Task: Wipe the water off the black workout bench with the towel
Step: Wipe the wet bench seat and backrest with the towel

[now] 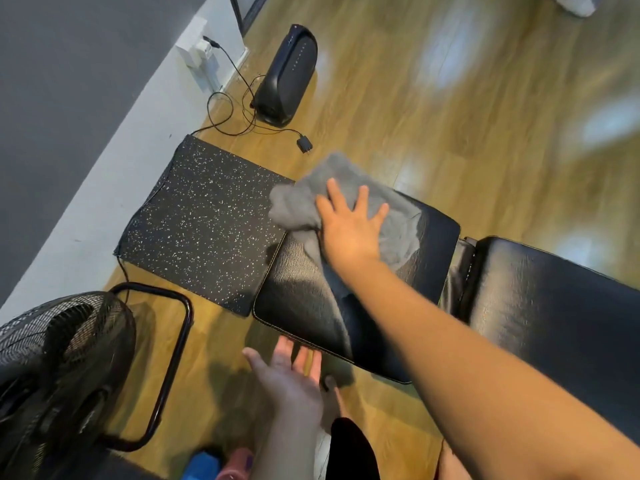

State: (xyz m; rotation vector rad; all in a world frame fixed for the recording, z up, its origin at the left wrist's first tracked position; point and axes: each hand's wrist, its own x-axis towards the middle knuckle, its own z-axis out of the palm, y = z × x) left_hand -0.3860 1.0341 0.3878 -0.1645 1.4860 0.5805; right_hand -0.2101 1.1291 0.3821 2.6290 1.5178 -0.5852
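Towel (346,199): grey, spread on far corner of bench (346,306) seat pad, pressed flat under right hand (349,233), fingers straight. Left hand (294,375): empty, relaxed, beside near edge. Wiping underway; near seat and backrest judged outstanding.

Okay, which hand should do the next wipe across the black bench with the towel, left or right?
Right. The right hand already lies flat on the grey towel atop the bench pad, fingers spread. The left hand is open and empty, down by the pad's near edge.
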